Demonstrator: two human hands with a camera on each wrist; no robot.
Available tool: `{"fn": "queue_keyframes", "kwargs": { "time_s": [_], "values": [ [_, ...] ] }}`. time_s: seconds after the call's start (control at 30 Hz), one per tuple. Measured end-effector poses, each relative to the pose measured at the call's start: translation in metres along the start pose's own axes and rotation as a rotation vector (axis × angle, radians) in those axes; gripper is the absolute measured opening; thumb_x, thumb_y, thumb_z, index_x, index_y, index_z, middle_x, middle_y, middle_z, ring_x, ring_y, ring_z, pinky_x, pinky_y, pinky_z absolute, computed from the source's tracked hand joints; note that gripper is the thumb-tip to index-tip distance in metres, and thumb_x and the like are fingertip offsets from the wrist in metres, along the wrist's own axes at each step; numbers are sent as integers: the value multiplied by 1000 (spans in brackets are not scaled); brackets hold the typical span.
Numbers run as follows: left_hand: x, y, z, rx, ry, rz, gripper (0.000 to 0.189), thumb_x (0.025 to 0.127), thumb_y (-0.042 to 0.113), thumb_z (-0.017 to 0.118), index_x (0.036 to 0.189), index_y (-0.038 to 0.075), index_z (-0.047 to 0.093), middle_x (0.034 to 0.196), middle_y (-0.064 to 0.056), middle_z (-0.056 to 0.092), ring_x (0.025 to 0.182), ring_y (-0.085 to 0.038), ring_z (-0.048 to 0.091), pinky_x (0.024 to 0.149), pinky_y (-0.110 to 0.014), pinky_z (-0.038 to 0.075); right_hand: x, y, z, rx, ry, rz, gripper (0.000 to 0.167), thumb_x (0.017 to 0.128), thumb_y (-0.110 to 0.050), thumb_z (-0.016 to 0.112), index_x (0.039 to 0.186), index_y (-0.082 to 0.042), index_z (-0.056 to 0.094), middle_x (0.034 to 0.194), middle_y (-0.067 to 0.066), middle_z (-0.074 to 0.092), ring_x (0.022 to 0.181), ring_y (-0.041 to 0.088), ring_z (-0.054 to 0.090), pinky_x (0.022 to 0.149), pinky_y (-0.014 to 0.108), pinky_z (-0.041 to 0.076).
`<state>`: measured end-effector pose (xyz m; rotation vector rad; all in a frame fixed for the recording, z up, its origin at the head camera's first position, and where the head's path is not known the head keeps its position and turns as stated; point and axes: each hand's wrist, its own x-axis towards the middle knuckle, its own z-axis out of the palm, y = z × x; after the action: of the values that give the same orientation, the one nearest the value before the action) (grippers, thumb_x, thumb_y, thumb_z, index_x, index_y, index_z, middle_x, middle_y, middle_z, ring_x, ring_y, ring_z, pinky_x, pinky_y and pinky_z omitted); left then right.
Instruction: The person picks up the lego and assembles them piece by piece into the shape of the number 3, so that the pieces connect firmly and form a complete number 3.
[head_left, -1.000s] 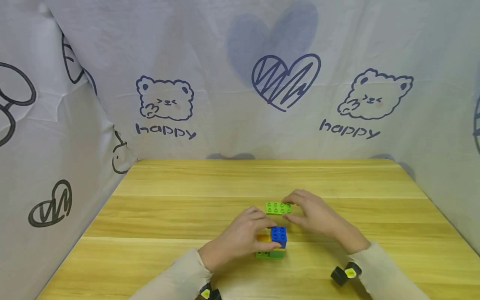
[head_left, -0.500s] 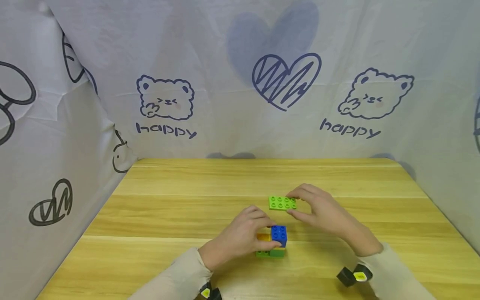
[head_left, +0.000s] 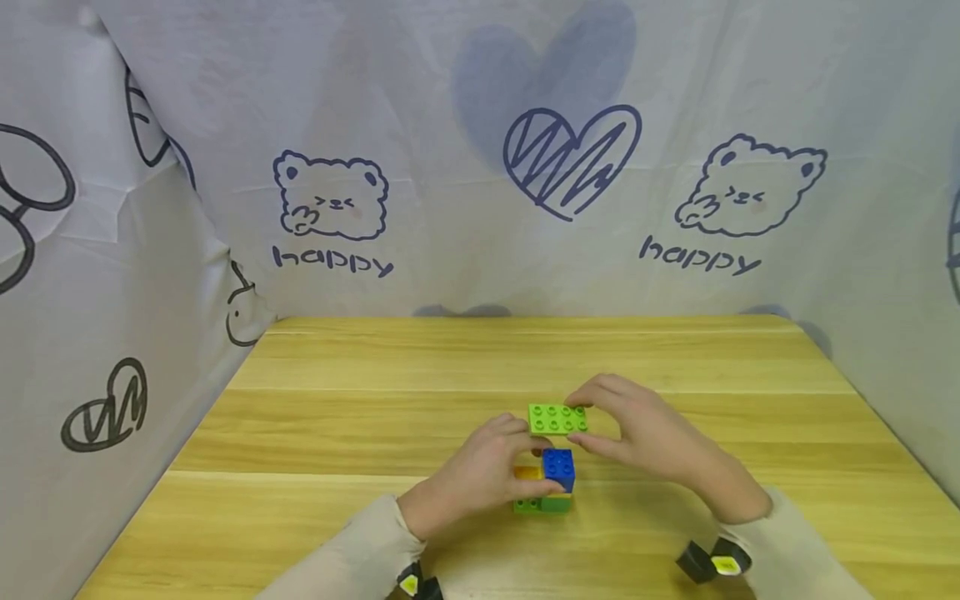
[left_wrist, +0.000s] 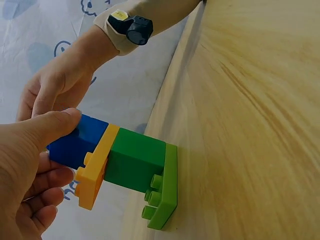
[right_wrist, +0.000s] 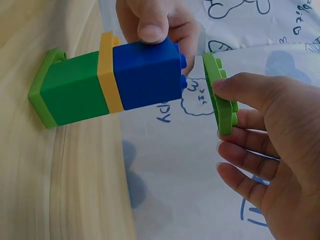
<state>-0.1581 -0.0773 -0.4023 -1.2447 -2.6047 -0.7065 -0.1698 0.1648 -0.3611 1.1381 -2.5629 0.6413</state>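
Observation:
A stack of toy building bricks stands on the wooden table, clearest in the right wrist view. From bottom to top it has a thin light green plate [right_wrist: 41, 95], a dark green brick [right_wrist: 75, 89], a thin yellow plate [right_wrist: 109, 75] and a blue brick [right_wrist: 147, 75]. My left hand [head_left: 483, 475] pinches the blue brick between thumb and fingers. Above and a little behind the stack, my right hand [head_left: 637, 429] holds a second light green plate [head_left: 553, 419] by its right end, studs up. A gap shows between this plate and the blue studs.
The wooden table [head_left: 337, 433] reaches back to a white cloth [head_left: 450, 275] printed with bears, hearts and writing. More cloth hangs along the left and right sides. A black wrist camera [head_left: 712, 562] sits at the right cuff.
My right hand first carried the light green plate a little back and to the right, then returned it forward and left toward the stack. My left hand stays on the blue brick.

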Motion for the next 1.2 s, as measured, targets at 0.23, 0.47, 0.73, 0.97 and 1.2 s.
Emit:
{"fn": "queue_keyframes", "kwargs": {
  "time_s": [0.23,0.47,0.73,0.97,1.2],
  "values": [
    [0,0,-1,-78,-31,-36,55,84,48,74,129,18,64,103,9,67,93,-7,56,84,-22,45,0,-4,-3,24,-29,-15,33,87,-33,75,114,-17,66,110,-12,61,100,6,57,86,33,52],
    [1,-2,-1,-178,-55,-96,54,81,49,76,126,20,66,107,12,68,93,-5,54,82,-22,45,-1,-4,-2,63,-35,-71,32,87,-33,76,113,-17,66,109,-13,61,100,5,57,86,31,52],
    [0,-2,-4,-261,-101,-207,47,80,47,79,112,16,65,97,11,61,87,-4,53,75,-21,45,-1,-7,-3,93,-88,-88,31,88,-34,74,114,-19,65,110,-14,60,101,6,57,87,32,51],
    [-1,-2,-3,-291,-72,-188,48,79,44,80,113,15,64,101,11,62,92,-4,55,80,-23,47,-2,-8,0,95,-122,-102,30,89,-37,73,113,-21,65,109,-16,59,100,4,56,86,31,51],
    [-1,-1,-2,-268,-48,-183,49,77,45,82,112,15,66,99,12,63,90,-4,54,78,-22,46,-3,-9,2,85,-99,-154,30,89,-36,73,111,-18,65,107,-14,60,96,6,57,84,29,51]
  ]
}}
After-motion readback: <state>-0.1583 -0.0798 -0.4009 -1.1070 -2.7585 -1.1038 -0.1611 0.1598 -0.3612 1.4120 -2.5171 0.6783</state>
